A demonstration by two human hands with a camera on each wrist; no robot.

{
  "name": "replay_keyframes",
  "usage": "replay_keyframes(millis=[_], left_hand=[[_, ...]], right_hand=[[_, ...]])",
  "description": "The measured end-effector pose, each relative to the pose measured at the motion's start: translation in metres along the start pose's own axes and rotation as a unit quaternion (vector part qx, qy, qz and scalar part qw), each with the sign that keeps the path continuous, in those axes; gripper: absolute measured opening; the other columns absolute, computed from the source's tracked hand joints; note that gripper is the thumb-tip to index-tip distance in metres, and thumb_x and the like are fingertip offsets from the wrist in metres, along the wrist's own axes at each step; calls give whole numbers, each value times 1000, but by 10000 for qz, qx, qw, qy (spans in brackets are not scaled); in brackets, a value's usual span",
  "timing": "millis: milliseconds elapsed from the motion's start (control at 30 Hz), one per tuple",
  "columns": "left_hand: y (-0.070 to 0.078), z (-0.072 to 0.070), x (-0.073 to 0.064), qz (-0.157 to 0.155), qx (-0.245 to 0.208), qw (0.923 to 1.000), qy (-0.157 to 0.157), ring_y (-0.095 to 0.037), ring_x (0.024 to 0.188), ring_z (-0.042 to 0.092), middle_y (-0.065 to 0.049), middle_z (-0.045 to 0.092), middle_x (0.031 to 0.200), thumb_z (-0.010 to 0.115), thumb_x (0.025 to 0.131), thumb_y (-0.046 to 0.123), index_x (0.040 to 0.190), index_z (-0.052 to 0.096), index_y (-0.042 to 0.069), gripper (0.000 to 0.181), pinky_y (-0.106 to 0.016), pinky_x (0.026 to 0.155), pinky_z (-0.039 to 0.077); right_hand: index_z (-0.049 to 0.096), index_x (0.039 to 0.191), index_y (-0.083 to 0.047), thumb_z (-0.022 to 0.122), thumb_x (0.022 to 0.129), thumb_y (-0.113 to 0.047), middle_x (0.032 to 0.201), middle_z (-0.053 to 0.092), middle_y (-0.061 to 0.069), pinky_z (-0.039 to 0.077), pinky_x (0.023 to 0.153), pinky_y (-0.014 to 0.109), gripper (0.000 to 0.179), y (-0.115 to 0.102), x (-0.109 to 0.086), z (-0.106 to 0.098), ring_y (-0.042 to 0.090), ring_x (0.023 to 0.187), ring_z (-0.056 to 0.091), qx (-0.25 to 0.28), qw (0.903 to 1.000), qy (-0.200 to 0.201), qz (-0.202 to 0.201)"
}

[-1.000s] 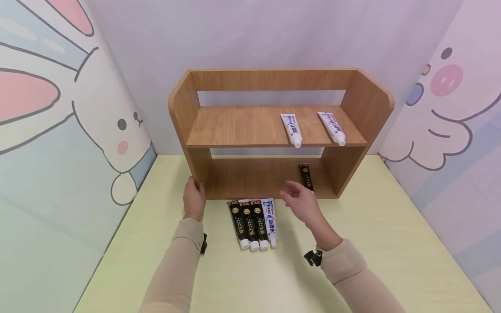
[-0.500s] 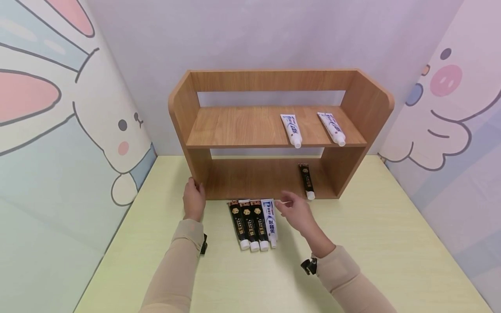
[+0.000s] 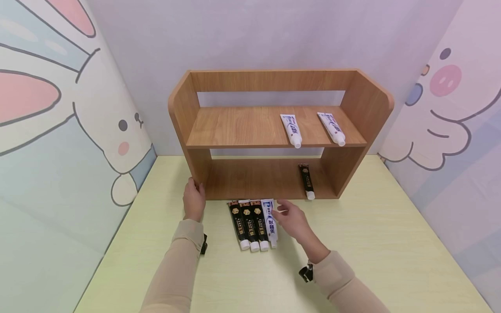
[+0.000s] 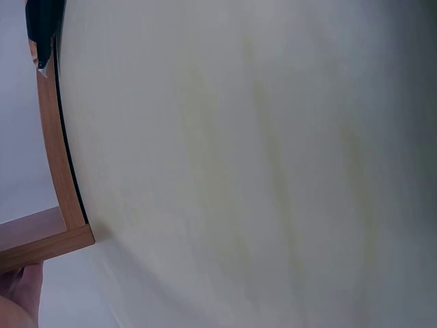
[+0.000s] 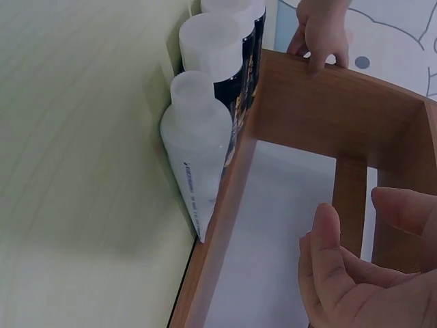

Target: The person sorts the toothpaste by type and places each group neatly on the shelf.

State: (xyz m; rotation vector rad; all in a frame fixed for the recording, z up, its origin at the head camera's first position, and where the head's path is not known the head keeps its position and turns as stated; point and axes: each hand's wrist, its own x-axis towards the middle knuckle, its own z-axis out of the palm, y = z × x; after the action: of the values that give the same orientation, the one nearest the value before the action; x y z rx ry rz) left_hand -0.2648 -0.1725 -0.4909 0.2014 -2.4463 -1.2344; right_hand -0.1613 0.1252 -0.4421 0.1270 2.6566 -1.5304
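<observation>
Right hand (image 3: 291, 221) hovers over a white toothpaste tube (image 3: 270, 224)
Thumb and fingers stand moderately apart; the tube lies on the table (image 3: 352, 243) beside three black toothpaste tubes (image 3: 249, 224), before a wooden shelf (image 3: 235, 126) whose side the left hand (image 3: 194, 200) grips.

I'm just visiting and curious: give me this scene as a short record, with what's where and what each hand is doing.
Furniture: two-level wooden shelf on a pale table
Upper level: two white tubes, lying apart toward the right
Lower level: one black tube, white cap forward
Before the shelf: three black tubes and one white tube, side by side
Left hand: grips the shelf's left side
Right hand: near the front white tube, holding nothing
</observation>
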Motion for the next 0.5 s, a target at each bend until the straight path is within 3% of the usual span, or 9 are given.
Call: replay_keyframes(millis=[500], left_hand=[[-1, 0, 0, -19, -68, 10000, -66, -37, 103, 58, -22, 55, 116, 52, 101, 11, 125, 45, -2, 28, -50, 85, 51]], right_hand=[[56, 130, 4, 68, 91, -15, 107, 63, 16, 55, 75, 41, 45, 17, -5, 14, 33, 99, 61, -390, 9992, -115, -66]])
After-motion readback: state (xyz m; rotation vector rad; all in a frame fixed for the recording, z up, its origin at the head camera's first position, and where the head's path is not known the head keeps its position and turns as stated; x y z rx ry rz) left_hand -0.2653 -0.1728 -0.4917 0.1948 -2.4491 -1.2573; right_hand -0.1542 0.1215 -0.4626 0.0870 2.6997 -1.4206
